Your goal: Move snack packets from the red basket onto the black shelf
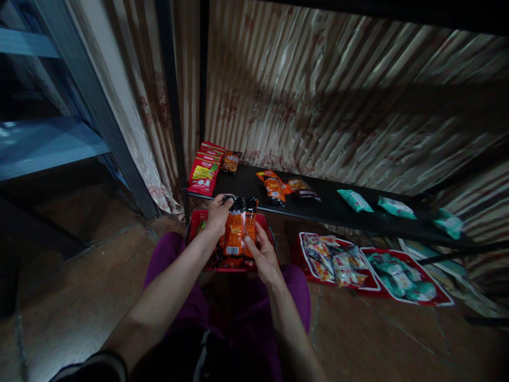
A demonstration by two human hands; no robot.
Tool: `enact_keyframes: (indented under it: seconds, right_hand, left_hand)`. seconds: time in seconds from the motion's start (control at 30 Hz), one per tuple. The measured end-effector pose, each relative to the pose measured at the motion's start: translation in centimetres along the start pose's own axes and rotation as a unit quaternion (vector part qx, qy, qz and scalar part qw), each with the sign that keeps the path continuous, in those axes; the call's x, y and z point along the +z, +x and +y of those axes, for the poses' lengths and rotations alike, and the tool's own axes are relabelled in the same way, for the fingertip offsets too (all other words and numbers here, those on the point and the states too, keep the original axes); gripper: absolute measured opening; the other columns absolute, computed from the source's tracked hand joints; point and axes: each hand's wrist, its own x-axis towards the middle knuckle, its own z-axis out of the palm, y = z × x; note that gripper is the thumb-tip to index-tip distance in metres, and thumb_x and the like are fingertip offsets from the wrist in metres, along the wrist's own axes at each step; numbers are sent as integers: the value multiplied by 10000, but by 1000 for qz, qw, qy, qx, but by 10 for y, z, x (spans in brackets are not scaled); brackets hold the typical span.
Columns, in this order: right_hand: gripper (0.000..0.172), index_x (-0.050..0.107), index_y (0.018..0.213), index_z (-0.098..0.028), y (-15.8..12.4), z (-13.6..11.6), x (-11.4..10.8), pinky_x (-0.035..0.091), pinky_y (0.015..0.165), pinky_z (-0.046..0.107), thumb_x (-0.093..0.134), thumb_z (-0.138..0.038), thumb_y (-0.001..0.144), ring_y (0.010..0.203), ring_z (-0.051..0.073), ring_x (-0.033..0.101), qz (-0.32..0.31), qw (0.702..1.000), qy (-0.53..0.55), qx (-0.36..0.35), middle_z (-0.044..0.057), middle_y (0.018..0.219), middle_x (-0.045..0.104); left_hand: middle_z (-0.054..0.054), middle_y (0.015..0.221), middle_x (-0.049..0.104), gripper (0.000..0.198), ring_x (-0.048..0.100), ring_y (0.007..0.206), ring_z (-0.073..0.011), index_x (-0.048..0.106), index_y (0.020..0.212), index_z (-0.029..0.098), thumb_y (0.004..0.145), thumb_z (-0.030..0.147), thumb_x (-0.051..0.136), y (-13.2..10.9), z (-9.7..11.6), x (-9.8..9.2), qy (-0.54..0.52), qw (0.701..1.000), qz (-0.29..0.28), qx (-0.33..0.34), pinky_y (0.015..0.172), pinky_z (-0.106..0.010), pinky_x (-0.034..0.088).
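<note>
Both hands hold orange and black snack packets (235,233) above a red basket (271,233) between my knees. My left hand (217,215) grips the dark top edge on the left. On the right side, my right hand (262,249) has its thumb across the front and its fingers behind. The packets overlap, so I cannot tell how many are held. More packets lie under them in the basket, partly hidden. Just beyond, a stack of red snack packets (203,172) stands on the black low shelf (238,185), beside another orange and black packet (230,161).
Farther along the shelf lie an orange packet (273,187), a brown packet (303,187) and several green packets (355,200). Two red baskets on the tiled floor hold mixed snack packets (338,260) and green packets (401,276). A blue shelf unit (51,143) stands left; a striped curtain (278,79) hangs behind.
</note>
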Motion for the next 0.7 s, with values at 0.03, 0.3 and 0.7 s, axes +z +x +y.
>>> enact_keyframes:
  seconds: [0.03, 0.3, 0.7]
  right_hand:
    - [693, 456, 1346, -268, 0, -1, -1, 488, 959, 417, 704, -443, 723, 1143, 238, 585, 2, 1000, 2, 3, 54, 1246, 626]
    - [469, 662, 1060, -248, 28, -27, -4, 504, 893, 341, 741, -462, 650, 1013, 191, 639, 123, 989, 66, -43, 23, 1105, 693]
    - [355, 653, 703, -164, 52, -40, 3, 416, 489, 200, 835, -359, 469, 493, 71, 520, 261, 958, 114, -44, -62, 569, 621]
  left_hand:
    - [11, 756, 631, 118, 565, 696, -105, 625, 800, 154, 683, 149, 609, 0, 0, 0, -4, 1000, -8, 4, 701, -224, 441]
    - [10, 746, 631, 124, 566, 724, -126, 650, 803, 172, 684, 197, 625, -13, 7, 3, 64, 991, -108, 36, 710, -232, 431]
    - [-52, 1009, 693, 360, 610, 964, -199, 672, 996, 187, 705, 391, 726, -23, -2, -10, 0, 969, -240, -61, 886, -307, 442]
